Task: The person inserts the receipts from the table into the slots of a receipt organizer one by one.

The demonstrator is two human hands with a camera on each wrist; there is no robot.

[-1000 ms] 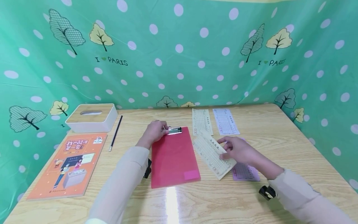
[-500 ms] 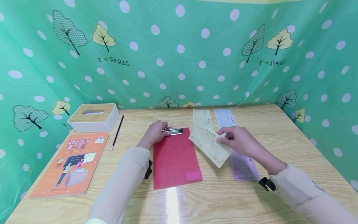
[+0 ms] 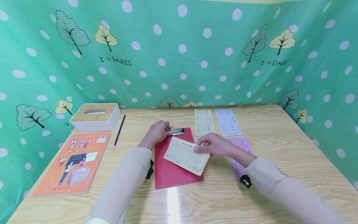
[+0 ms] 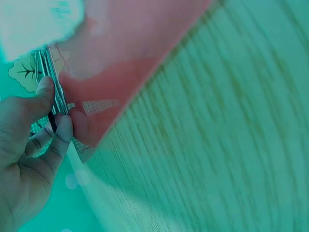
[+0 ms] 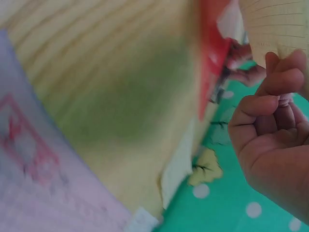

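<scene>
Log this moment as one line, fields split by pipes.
left hand: grips clip of red clipboard | right hand: pinches cream slip, mostly over red clipboard | on table: purple slip, pencil, orange book

On the green curtain (image 3: 167, 40) I can read "I PARIS", with a small heart between the words; it stands two times, at the upper left and the upper right of the frame. The orange book (image 3: 72, 165), at lower left, bears the title 我也能得第一名; its smaller lines I cannot make out. The cream slip (image 3: 184, 157) near the centre has a heading and a red-framed mark, both too small for reading.
</scene>
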